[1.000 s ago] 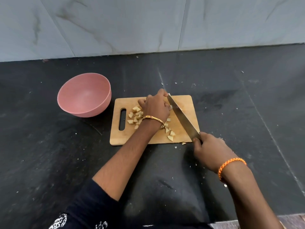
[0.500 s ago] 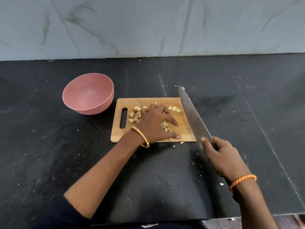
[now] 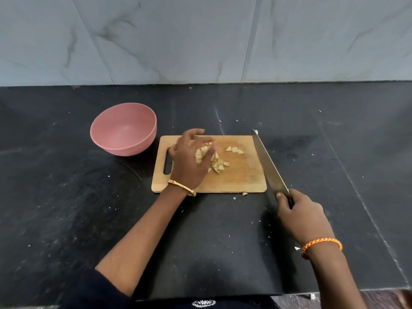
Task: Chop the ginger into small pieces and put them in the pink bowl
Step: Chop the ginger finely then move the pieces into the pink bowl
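Light was soft and even, with faint shadows under the pink bowl (image 3: 123, 130). The left hand (image 3: 191, 159) was motion-blurred. Wide-angle distortion bent the counter's (image 3: 66, 197) edges.

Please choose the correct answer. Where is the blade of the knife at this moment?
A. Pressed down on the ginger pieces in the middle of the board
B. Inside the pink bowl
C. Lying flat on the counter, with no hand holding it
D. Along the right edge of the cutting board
D: the knife, held by the right hand, runs along the right edge of the cutting board, away from the ginger pieces.
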`<action>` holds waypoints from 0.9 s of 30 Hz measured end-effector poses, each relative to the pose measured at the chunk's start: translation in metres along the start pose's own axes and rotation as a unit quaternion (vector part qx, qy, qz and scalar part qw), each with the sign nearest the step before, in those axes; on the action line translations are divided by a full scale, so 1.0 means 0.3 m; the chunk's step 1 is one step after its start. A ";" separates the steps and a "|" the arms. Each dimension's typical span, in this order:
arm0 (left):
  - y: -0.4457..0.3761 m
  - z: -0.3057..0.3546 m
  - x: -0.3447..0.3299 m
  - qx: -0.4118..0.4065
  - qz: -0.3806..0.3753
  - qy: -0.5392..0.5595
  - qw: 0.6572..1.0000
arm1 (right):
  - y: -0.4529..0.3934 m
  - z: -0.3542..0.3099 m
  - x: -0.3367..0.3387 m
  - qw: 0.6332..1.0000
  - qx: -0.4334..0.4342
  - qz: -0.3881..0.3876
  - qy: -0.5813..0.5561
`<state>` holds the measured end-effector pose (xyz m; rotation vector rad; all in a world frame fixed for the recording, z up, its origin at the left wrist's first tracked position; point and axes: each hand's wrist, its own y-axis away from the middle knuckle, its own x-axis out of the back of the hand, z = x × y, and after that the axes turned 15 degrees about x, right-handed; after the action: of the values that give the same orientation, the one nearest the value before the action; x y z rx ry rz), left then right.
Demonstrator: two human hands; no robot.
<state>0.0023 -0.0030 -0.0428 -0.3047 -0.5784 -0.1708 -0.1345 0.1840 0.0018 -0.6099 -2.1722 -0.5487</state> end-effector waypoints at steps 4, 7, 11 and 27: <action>-0.036 -0.041 0.073 0.120 0.115 0.153 0.974 | 0.004 -0.031 0.004 0.997 0.025 -0.018 0.074; -0.028 -0.072 0.093 0.151 0.108 0.159 0.970 | 0.027 -0.052 -0.009 0.992 0.052 -0.040 0.110; 0.011 -0.101 0.072 0.156 0.087 0.124 0.976 | 0.078 -0.076 -0.042 0.986 0.098 -0.072 0.114; -0.063 -0.021 0.031 0.117 -0.072 -0.204 0.969 | 0.007 -0.104 -0.015 0.981 0.162 -0.087 0.056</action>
<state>0.0086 -0.0235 -0.0380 -0.0644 -1.0211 -0.1783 -0.1127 0.1669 0.0171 -0.2098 -2.1570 -0.2986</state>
